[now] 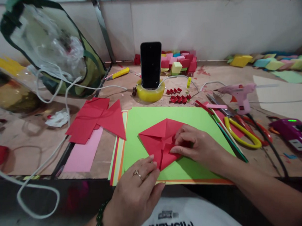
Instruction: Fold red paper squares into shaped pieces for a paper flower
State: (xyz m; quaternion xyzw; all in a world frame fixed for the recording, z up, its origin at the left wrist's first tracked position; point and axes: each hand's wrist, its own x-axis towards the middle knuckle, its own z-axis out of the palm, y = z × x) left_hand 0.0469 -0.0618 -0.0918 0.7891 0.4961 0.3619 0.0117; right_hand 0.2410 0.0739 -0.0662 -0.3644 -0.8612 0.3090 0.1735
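A red sheet of paper [156, 145], its corners folded in toward the middle, lies on a stack topped by light green paper [140, 117]. At its right side my right hand [197, 145] is closed, thumb and fingers pinching a flap of the red paper near the center. My left hand [140, 185], wearing a ring, rests its outstretched fingertips on the lower corner of that paper, thumb apart. More red paper pieces [88, 122], one of them a triangle, lie to the left over a pink sheet [82, 155].
Behind the stack, a phone [150, 64] stands in a yellow tape roll [150, 94]. Scissors with yellow handles [242, 133] and a pink glue gun [239, 95] lie right. A yellow cutter [119, 73], green bag [93, 67] and looping white cable [56, 145] are left.
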